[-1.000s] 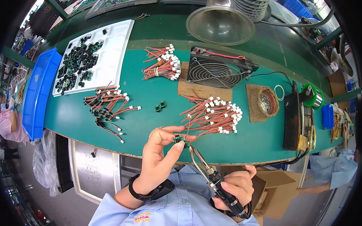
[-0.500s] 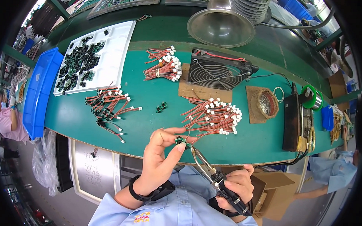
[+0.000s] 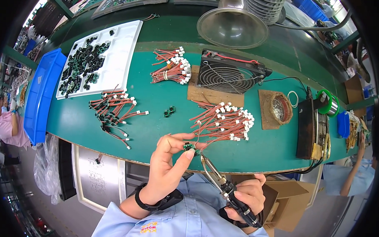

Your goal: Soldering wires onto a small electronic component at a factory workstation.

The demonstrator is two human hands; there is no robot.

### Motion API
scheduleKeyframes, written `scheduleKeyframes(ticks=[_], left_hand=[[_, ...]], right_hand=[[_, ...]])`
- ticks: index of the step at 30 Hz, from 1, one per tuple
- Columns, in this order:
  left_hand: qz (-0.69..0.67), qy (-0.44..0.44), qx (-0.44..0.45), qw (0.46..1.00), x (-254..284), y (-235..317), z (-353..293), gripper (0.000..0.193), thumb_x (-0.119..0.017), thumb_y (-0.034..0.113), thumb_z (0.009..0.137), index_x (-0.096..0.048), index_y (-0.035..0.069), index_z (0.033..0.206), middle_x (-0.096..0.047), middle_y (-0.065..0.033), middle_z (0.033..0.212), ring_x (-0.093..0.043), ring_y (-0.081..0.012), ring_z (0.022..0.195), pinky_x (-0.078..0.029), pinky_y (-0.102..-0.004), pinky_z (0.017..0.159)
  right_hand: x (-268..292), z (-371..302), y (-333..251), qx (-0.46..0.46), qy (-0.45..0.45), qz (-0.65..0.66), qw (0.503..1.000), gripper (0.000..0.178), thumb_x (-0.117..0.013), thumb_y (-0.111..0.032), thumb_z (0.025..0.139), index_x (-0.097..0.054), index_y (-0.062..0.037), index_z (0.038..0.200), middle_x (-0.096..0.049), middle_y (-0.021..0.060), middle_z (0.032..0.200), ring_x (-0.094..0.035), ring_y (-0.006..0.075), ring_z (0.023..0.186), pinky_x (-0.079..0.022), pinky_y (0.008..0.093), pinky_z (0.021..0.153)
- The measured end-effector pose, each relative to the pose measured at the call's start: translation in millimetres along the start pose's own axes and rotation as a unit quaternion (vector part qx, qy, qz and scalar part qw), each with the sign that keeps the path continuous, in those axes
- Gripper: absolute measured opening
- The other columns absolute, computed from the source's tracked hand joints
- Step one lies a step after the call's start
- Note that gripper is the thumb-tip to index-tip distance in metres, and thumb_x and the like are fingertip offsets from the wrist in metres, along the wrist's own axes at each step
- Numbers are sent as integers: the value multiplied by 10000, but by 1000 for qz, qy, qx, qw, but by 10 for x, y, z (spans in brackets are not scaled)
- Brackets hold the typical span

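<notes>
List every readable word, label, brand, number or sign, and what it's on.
Light-blue cloth shirt: pink-and-yellow lettering on the chest; wording not copied here.
Silver rectangular framed panel, lower left: rows of small dark marks, too small to read.
Long blue plastic bin, far left: small pale patch, possibly a label, unreadable.
Nothing else I can make out.

Below the left hand (image 3: 168, 166), the light-blue shirt (image 3: 183, 222) bears yellow and pink lettering (image 3: 149, 228). Left of that hand, a white-framed panel (image 3: 107, 190) carries dark print (image 3: 96, 168) too small to read.
</notes>
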State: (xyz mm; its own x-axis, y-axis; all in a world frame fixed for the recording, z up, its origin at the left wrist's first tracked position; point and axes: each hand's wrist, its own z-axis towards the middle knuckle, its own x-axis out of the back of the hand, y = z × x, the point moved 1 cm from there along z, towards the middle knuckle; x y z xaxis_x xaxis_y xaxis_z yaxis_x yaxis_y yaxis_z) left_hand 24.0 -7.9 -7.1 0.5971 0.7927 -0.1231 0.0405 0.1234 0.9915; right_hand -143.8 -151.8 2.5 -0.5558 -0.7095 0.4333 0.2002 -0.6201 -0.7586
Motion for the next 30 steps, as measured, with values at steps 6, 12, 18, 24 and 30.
scheduleKeyframes(ticks=[6, 12, 18, 24, 30], left_hand=[[-3, 4, 7, 1000, -8, 32, 1, 103, -509, 33, 882, -408, 48, 896, -521, -171, 1156, -589, -290, 1022, -432, -382, 893], [-39, 12, 15, 999, -45, 99, 15, 99, -502, 40, 881, -403, 51, 882, -528, -173, 1142, -591, -272, 1013, -433, -374, 888], [-185, 6, 91, 979, -24, 214, 29, 86, -492, 73, 881, -408, 54, 880, -544, -187, 1111, -593, -247, 981, -426, -367, 888], [-202, -10, 96, 975, -27, 237, 6, 90, -495, 96, 881, -416, 54, 895, -556, -194, 1098, -588, -241, 974, -410, -380, 895], [29, -46, 3, 999, 44, 176, -25, 122, -515, 65, 886, -398, 70, 919, -578, -147, 1134, -552, -240, 1086, -234, -466, 1003]], right_hand=[[16, -15, -7, -5, -12, -4, 1000, 358, -795, -276, 607, -640, -125, 893, -616, -2, 724, -584, 166, 723, -315, 399, 908], [50, -35, -23, 6, -15, -23, 1000, 365, -783, -304, 622, -627, -126, 900, -611, 3, 719, -580, 169, 718, -313, 396, 905], [63, -229, 98, 36, 131, -3, 991, 381, -650, -434, 731, -575, -126, 943, -536, 9, 649, -534, 178, 656, -288, 443, 907], [57, -222, 87, 39, 224, 13, 974, 360, -597, -449, 770, -564, -139, 951, -478, 5, 606, -498, 179, 614, -274, 461, 907], [92, -63, -43, 50, 56, 9, 997, 326, -703, -401, 687, -641, -133, 862, -582, -4, 660, -557, 158, 657, -297, 393, 899]])
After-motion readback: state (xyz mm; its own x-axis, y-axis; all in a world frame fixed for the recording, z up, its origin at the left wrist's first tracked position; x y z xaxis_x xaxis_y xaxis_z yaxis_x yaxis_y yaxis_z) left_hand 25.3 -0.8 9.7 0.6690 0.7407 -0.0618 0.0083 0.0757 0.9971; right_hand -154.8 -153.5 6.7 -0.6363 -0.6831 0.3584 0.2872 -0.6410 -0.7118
